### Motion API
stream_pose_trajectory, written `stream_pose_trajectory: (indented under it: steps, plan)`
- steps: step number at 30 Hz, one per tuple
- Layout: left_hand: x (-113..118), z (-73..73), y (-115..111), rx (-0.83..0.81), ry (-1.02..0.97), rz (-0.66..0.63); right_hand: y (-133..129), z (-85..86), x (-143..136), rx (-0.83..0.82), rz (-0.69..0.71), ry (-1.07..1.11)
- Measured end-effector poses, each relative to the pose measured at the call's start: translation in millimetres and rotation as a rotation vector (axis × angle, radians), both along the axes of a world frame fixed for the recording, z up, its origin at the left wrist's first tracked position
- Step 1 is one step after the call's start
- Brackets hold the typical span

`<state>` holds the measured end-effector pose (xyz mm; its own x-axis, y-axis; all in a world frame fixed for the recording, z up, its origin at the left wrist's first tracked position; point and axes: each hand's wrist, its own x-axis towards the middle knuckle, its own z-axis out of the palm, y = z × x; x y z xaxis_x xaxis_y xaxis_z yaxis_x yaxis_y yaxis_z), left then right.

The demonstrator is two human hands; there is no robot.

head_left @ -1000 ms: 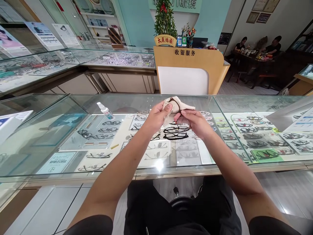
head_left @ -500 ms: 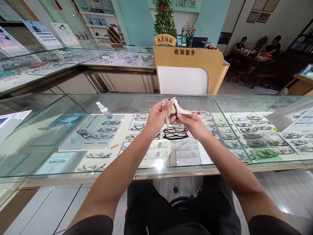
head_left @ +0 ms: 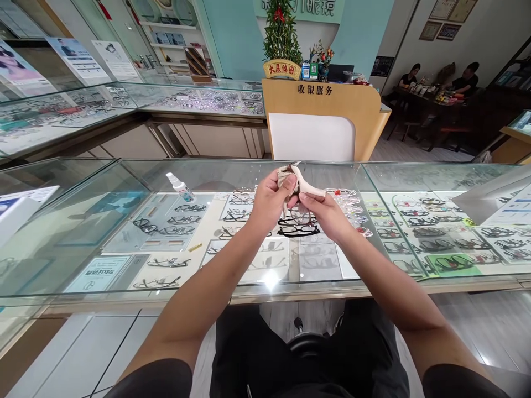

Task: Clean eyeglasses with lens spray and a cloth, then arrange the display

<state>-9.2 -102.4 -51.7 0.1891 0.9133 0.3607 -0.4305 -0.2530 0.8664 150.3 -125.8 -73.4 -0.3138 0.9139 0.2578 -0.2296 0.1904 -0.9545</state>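
Observation:
Above the glass counter, my left hand [head_left: 271, 198] pinches a bunched pale cloth [head_left: 307, 187] that is wrapped round a pair of dark-framed glasses. Parts of the frame show at the cloth's top and between my hands, and a lens hangs below. My right hand [head_left: 326, 213] is closed on the cloth's right end and the glasses' lower side. How the fingers grip beneath the cloth is hidden. Under my hands, inside the case, lie black glasses [head_left: 297, 230].
A white spray bottle [head_left: 180, 187] stands on the glass counter [head_left: 232, 293], left of my hands. Several eyeglass frames lie inside. A white sign [head_left: 506, 202] is at the right. Behind are a wooden cashier desk [head_left: 323, 99] and two seated people at a table.
The cloth has shifted slightly in my fingers, and more of the glasses now shows below it. Both hands stay close together over the counter.

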Motion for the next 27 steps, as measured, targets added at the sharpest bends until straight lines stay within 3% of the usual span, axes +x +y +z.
stream_pose_trajectory:
  steps: [6, 12, 21, 27]
  plan:
    - [-3, 1.2, 2, -0.074, 0.010, -0.069, 0, 8.8, 10, -0.047, -0.033, -0.001]
    - [-1, -1.4, 3, -0.037, -0.008, -0.151, 4, 6.9, 10, -0.031, -0.026, 0.051]
    - [1, -8.5, 6, -0.121, -0.007, 0.091, 2, 8.6, 2, -0.027, -0.006, -0.048]
    - [-3, -5.0, 7, -0.075, -0.010, -0.025, 7, 9.3, 12, -0.086, -0.058, 0.021]
